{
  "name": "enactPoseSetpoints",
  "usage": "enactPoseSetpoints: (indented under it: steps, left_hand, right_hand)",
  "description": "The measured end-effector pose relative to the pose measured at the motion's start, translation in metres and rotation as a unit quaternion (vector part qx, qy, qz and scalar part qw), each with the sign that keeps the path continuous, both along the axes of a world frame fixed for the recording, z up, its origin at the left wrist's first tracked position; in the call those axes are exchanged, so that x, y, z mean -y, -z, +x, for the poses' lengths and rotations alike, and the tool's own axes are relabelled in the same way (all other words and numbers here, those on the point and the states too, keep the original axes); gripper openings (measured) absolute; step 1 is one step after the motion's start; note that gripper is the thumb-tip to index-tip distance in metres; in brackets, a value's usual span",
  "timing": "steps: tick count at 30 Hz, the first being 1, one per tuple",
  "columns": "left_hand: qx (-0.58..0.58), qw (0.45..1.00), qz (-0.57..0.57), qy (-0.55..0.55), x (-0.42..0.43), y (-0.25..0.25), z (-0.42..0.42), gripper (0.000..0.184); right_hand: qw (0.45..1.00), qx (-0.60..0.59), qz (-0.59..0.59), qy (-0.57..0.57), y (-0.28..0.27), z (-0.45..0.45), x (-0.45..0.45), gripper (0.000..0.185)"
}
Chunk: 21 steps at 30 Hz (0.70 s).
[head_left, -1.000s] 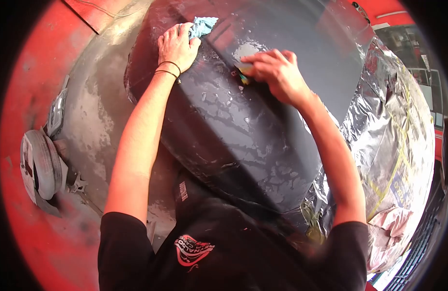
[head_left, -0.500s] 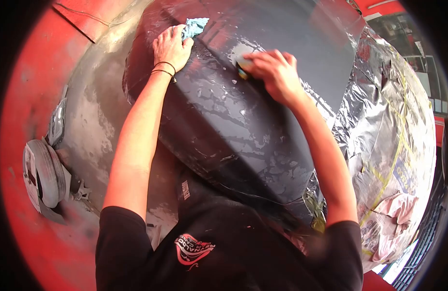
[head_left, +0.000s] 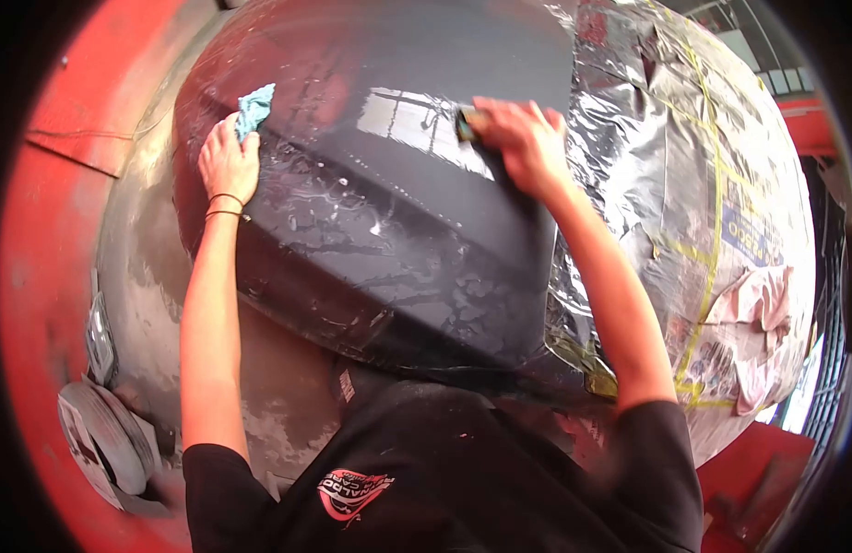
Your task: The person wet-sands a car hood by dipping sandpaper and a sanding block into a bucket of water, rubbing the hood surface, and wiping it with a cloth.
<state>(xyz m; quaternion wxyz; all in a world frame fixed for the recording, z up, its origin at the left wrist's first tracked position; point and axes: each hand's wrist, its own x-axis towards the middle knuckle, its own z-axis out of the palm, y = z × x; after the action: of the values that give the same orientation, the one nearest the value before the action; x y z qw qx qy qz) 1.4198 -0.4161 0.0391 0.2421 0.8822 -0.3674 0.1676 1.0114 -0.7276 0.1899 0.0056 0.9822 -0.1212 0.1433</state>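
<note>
Wet dark-grey curved panel [head_left: 352, 180] looks mid-rub imo, right hand [head_left: 529, 152] curled tight on a small dark pad [head_left: 464, 126], left hand [head_left: 230, 168] pinching crumpled light-blue cloth [head_left: 254, 108], so even pressure next.

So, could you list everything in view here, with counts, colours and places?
cloth: one, light blue, in left hand
pad: one, dark, blurred, in right hand
panel: one, dark grey, beneath both hands
sheeting: pieces uncountable, silvery, right of panel
tape: several strips, yellow, across sheeting
scraps: at least two, pink, right side
wheel: one, grey, lower left
shirt: one, black, bottom centre
wristband: count unclear, dark, left wrist
left hand: one, bare, upper left
right hand: one, bare, upper centre-right
</note>
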Motion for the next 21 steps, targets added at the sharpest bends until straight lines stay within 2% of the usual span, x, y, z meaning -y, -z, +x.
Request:
enactPoseSetpoints:
  steps: [1,2,4,5,6,8,10,12,13,15,17,20,21]
  left_hand:
    - [0.004,1.000,-0.001,0.004,-0.001,0.000,0.000,0.055]
    - [-0.001,1.000,-0.001,0.006,-0.001,-0.003,-0.001,0.055]
    - [-0.001,1.000,-0.011,0.011,-0.002,-0.008,-0.007,0.055]
    - [0.000,1.000,-0.010,0.015,-0.002,-0.010,-0.007,0.055]
    - [0.002,1.000,-0.010,0.019,-0.003,-0.010,-0.005,0.055]
    - [0.005,1.000,-0.005,0.019,-0.001,-0.006,-0.004,0.054]
    - [0.005,1.000,0.003,-0.001,0.003,-0.007,-0.007,0.054]
    - [0.005,1.000,0.002,0.005,0.003,-0.006,-0.003,0.054]
    - [0.004,1.000,0.005,0.007,0.001,-0.003,-0.001,0.055]
    - [0.004,1.000,0.007,0.021,-0.001,-0.004,0.000,0.056]
    - [0.008,1.000,0.001,0.030,-0.004,-0.002,0.004,0.058]
    - [-0.007,1.000,-0.014,0.002,-0.005,-0.012,-0.004,0.059]
    - [-0.009,1.000,-0.029,-0.003,-0.005,-0.018,-0.009,0.062]
  right_hand:
    - [0.997,0.024,0.048,0.048,-0.008,0.022,-0.001,0.031]
    - [0.997,0.024,0.058,0.050,-0.006,0.029,0.003,0.027]
    - [0.996,0.035,0.050,0.061,-0.008,0.005,-0.014,0.032]
    - [0.997,-0.026,0.012,0.068,-0.008,-0.021,-0.026,0.038]
    - [0.998,-0.011,0.040,0.046,-0.012,-0.057,-0.053,0.044]
    - [0.996,0.009,0.080,0.029,-0.025,-0.116,-0.099,0.046]
    - [0.997,-0.010,0.070,0.031,-0.033,-0.139,-0.114,0.043]
    - [0.998,0.016,0.063,0.021,-0.034,-0.121,-0.090,0.046]
    - [0.998,0.003,0.009,0.069,-0.028,-0.101,-0.068,0.047]
    - [0.991,0.021,-0.027,0.126,-0.015,-0.054,-0.003,0.040]
    - [0.990,0.062,0.004,0.126,-0.005,-0.030,0.036,0.038]
    - [0.983,0.053,-0.004,0.176,-0.009,-0.051,-0.007,0.038]
    - [0.990,0.046,-0.001,0.135,-0.009,-0.071,-0.035,0.042]
